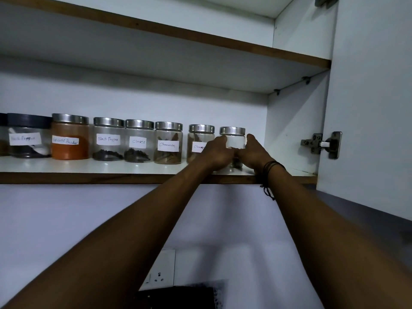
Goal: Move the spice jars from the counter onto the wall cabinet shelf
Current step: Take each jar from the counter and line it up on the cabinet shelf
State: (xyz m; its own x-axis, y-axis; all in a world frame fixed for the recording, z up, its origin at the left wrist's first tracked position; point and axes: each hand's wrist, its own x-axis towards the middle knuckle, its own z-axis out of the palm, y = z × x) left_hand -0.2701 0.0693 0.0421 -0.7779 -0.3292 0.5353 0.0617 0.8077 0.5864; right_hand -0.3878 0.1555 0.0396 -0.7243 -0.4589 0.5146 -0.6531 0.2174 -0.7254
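A row of glass spice jars with steel lids stands on the white cabinet shelf [111, 167]. From the left: a dark-lidded jar [27, 134], an orange chilli powder jar [70, 137], black pepper [108, 139], cloves [139, 141], cinnamon [168, 142] and a second cinnamon jar [198, 139]. The rightmost jar [233, 137] stands on the shelf at the row's end. My left hand [217, 152] and my right hand [253, 151] wrap around it from both sides, hiding its label and lower half.
The open cabinet door [374, 108] with its metal hinge [322, 144] hangs at the right. An upper shelf [178, 34] runs above. Below, on the wall, are a white socket [159, 273] and a dark object [178, 295].
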